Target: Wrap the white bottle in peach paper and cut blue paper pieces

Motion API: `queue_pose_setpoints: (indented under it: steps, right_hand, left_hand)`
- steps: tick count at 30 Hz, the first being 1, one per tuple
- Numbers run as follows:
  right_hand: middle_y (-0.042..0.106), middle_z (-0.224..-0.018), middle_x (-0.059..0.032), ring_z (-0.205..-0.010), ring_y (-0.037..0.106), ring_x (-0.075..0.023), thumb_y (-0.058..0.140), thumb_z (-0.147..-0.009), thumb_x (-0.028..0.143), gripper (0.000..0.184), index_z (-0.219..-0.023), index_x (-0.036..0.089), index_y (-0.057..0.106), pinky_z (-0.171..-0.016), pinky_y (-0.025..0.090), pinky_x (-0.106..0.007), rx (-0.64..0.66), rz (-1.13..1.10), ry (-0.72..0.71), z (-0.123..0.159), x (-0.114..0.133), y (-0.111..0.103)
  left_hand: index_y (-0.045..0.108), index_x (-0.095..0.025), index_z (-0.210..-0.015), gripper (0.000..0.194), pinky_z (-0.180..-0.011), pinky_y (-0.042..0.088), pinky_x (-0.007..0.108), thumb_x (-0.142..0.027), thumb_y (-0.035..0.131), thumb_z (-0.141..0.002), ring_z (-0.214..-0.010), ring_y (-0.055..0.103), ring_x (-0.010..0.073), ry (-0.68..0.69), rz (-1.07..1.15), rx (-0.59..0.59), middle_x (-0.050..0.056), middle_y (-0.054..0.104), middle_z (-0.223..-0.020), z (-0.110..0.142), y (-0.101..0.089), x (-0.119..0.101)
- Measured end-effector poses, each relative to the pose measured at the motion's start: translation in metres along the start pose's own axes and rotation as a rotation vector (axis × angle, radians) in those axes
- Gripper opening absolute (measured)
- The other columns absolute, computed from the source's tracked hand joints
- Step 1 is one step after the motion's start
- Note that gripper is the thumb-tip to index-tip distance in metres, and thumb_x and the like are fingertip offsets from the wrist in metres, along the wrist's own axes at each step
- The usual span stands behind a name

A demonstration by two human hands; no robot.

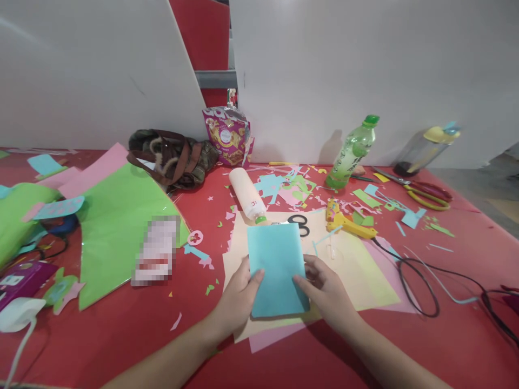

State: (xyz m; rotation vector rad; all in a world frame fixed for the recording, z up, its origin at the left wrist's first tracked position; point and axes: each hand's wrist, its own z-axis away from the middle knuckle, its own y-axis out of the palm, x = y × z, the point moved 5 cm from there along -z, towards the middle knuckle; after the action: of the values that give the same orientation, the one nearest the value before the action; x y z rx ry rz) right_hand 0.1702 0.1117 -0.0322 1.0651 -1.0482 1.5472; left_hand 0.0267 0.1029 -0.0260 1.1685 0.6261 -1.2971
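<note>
A light blue paper rectangle point(278, 267) is held up between my two hands, over a stack of pale yellow and pink sheets point(357, 275). My left hand point(243, 292) grips its left edge, thumb on the front. At the right edge, my right hand point(326, 289) pinches it the same way, fingers curled behind. Just beyond the paper lie black-handled scissors point(299, 225), partly hidden by it. A white glue bottle point(245, 192) with a green tip rests on its side there. To the right is a yellow hot glue gun point(351, 222) with a black cord.
Paper scraps point(284, 186) litter the back of the red table point(194, 340). A green drink bottle point(352, 154), a clear tumbler point(425, 148) and large shears point(425, 193) stand or lie at right. Leftward are green sheets point(117, 227), a blurred-out phone-like object point(157, 251), a bag point(174, 159) and a snack packet point(229, 135).
</note>
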Motion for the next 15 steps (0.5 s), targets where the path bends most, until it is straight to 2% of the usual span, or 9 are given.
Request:
queue_pose_setpoints:
  steps: [4, 9, 15]
  right_hand:
    - [0.059, -0.071, -0.0029, -0.064, 0.054, -0.0149, 0.05, -0.069, 0.034, 0.032, -0.095, 0.017, 0.044, -0.058, 0.045, -0.027, -0.092, 0.143, -0.018, 0.0005, 0.0014, -0.0056]
    - [0.057, -0.065, -0.0003, -0.055, 0.05, -0.012, 0.048, -0.069, 0.03, 0.031, -0.096, 0.017, 0.043, -0.052, 0.043, -0.024, -0.114, 0.219, -0.048, 0.0013, 0.0039, -0.0063]
    - [0.055, -0.058, 0.002, -0.048, 0.046, -0.0102, 0.043, -0.064, 0.022, 0.034, -0.098, 0.015, 0.043, -0.048, 0.04, -0.023, -0.133, 0.281, -0.06, 0.0028, 0.0066, -0.0063]
  left_hand:
    - [0.036, -0.015, -0.115, 0.044, -0.076, 0.046, 0.036, -0.038, 0.046, -0.078, -0.105, 0.049, 0.0263, 0.014, -0.007, 0.011, 0.013, 0.05, -0.119, -0.0001, -0.0009, 0.0009]
    - [0.033, -0.015, -0.12, 0.045, -0.079, 0.044, 0.035, -0.036, 0.041, -0.081, -0.107, 0.047, 0.0254, 0.046, -0.104, 0.003, 0.013, 0.047, -0.122, 0.0002, -0.0029, 0.0012]
    - [0.035, -0.016, -0.118, 0.04, -0.071, 0.044, 0.032, -0.036, 0.037, -0.083, -0.088, 0.056, 0.0213, 0.098, -0.296, 0.02, 0.01, 0.056, -0.108, 0.0018, -0.0026, 0.0003]
